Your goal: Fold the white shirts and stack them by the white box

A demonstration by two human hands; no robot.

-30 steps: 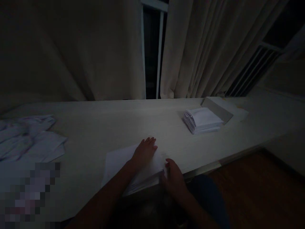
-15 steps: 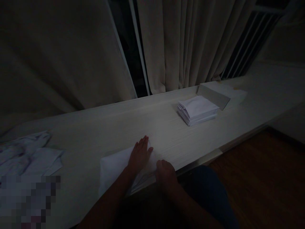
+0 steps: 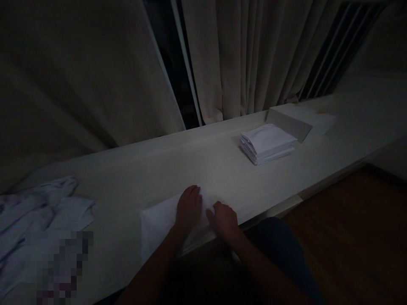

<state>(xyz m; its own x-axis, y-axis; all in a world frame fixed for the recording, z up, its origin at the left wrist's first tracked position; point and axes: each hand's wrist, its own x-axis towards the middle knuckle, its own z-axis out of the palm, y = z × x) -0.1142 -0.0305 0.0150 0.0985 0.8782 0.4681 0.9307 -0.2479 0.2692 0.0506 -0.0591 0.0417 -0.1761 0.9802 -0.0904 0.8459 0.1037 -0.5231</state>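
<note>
A white cloth point(image 3: 159, 220) lies flat near the front edge of a long pale table point(image 3: 197, 165). My left hand point(image 3: 188, 208) rests palm down on the cloth with fingers together. My right hand point(image 3: 225, 219) sits just to its right at the cloth's right end, fingers curled over the fabric; the dim light hides whether they pinch it. A neat stack of folded white cloths point(image 3: 268, 142) stands further back on the right.
A pale box point(image 3: 299, 120) lies behind the folded stack. Crumpled white cloths point(image 3: 41, 207) are heaped at the table's left end. Curtains point(image 3: 248, 55) hang along the far edge. Dark wood floor point(image 3: 349, 228) lies to the right.
My right hand has slid up from the table's front edge onto the cloth, close beside my left hand. The view has shifted and tilted a little.
</note>
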